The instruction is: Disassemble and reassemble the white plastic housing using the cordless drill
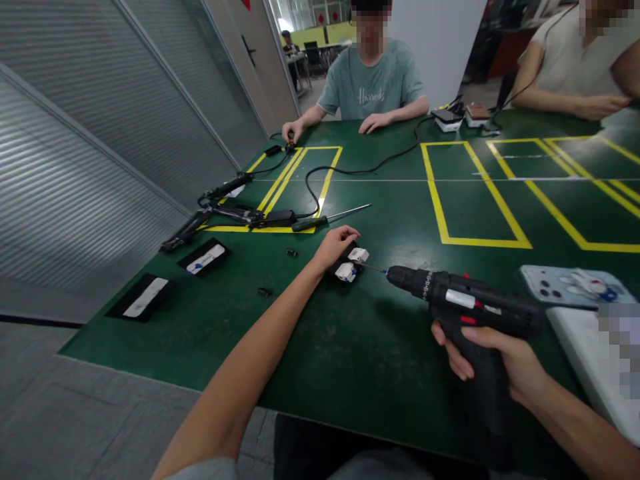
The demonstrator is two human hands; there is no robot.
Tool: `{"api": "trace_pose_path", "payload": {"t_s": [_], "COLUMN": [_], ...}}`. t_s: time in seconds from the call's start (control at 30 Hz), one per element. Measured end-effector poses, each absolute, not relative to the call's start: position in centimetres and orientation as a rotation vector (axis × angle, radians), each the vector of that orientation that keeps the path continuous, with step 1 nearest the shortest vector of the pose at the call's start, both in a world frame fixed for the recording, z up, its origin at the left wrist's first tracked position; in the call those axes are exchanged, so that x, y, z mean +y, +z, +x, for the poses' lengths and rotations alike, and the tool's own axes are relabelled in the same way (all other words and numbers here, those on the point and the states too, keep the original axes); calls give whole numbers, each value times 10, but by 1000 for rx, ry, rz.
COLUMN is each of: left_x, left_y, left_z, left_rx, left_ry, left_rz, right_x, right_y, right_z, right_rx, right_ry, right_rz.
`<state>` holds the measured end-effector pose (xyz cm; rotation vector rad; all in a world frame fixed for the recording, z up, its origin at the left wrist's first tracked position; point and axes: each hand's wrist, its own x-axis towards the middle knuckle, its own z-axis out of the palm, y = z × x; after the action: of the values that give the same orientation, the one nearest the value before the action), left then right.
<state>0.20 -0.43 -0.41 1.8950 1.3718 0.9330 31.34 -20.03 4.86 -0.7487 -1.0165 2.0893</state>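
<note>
My left hand (pixel 334 247) is closed on a small black part with white blocks (pixel 346 271), pressing it to the green table; its fingertips are partly hidden behind the part. In my right hand (pixel 517 363) is a black cordless drill (pixel 457 299), held by its grip. The drill's long thin bit (pixel 373 267) points left, and its tip reaches the gap by the white blocks. Whether it sits in a screw there is too small to tell. Two small dark pieces, one nearer (pixel 265 292) and one farther (pixel 292 253), lie left of my forearm.
A screwdriver (pixel 313 225) and black jointed bars with a cable (pixel 235 212) lie beyond my left hand. Two black plates with white strips (pixel 204 259) rest at left. A phone (pixel 575 287) lies right of the drill. Across the table (pixel 380 373) sit two people.
</note>
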Motion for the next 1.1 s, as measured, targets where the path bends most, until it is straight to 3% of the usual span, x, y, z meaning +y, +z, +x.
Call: {"api": "trace_pose_path", "payload": {"t_s": [1.1], "left_x": [-5], "left_y": [-4], "left_z": [3], "left_rx": [1397], "left_ry": [969], "left_rz": [1791], "right_x": [-199], "right_y": [49], "right_z": [313], "right_rx": [-1002], "right_ry": [2103], "right_rz": [-725]}}
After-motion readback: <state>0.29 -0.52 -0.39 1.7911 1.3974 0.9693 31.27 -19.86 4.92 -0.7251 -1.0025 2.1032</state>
